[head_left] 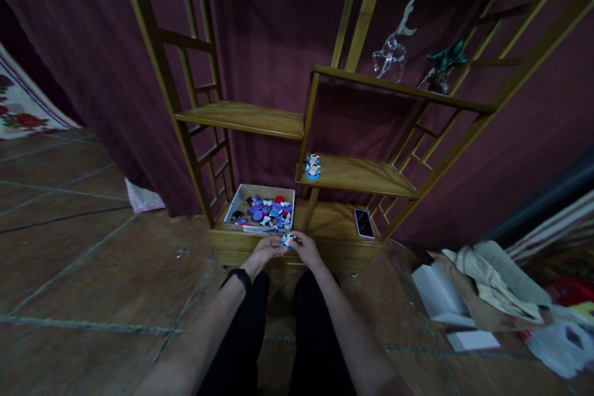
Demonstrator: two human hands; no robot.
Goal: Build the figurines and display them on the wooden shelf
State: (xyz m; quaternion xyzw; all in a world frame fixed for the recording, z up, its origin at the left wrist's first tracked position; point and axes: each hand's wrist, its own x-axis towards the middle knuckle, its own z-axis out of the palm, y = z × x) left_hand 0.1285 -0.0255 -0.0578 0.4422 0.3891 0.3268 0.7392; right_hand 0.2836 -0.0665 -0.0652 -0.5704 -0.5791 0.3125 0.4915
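Between my two hands, just in front of the bottom shelf, is a small blue-and-white figurine (288,241). My left hand (266,252) pinches it from the left, and my right hand (305,249) grips it from the right. Right behind my left hand stands an open cardboard box (236,207) filled with a jumble of small blue, purple, red and white figures and discs. Two similar blue-and-white figurines (312,170) stand one behind the other at the left end of the middle shelf (362,174).
A wooden display rack (260,119) stands ahead. It bears a clear deer ornament (392,52), a green ornament (445,65) and a phone (364,223). White boxes (440,294), cloth (494,284) and a plastic bag (561,346) lie on the floor at right.
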